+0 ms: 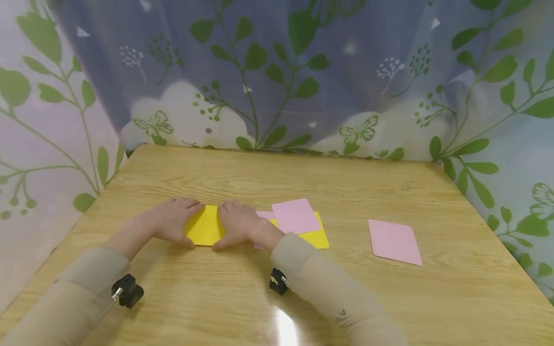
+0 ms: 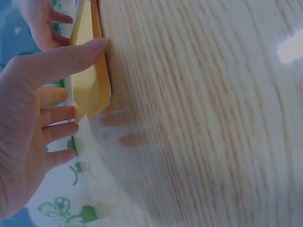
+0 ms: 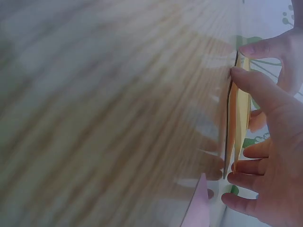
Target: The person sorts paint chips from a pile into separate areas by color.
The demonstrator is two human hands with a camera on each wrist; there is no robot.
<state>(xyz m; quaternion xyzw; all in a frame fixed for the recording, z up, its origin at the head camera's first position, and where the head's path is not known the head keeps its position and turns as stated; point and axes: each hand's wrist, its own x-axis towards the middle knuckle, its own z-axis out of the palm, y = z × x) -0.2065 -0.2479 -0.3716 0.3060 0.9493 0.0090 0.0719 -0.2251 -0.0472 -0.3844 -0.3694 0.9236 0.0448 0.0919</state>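
Both hands work one yellow paper sheet [image 1: 205, 229] lying on the wooden surface [image 1: 277, 182], left of centre and toward the near edge. The left hand [image 1: 173, 218] sits on the sheet's left end, the right hand [image 1: 237, 222] on its right end.

Left wrist view: the sheet [image 2: 90, 90] is folded over on itself, two layers showing with a gap between them. The thumb [image 2: 71, 56] presses the edge against the surface; the other fingers [image 2: 57, 116] lie curled behind the upper layer, so the hand holds the paper.

Right wrist view: the same folded sheet [image 3: 236, 118] seen edge-on, layers slightly parted. The right thumb [image 3: 258, 90] lies along the edge and the fingers [image 3: 251, 165] curl behind, holding the sheet (the grip is light; layers are not flattened).

No containers in view.

Just right of the right hand: a pink sheet [image 1: 296, 216] overlapping a second yellow sheet [image 1: 316, 235], with a sliver of another pink sheet [image 1: 265, 215] under them. Well apart to the right lies a lone pink sheet [image 1: 395, 241].

Edges: a leaf-print curtain [image 1: 277, 72] closes the far side and both flanks of the surface. Bare wood lies behind the hands up to the far edge, and in front of them between the sleeves.
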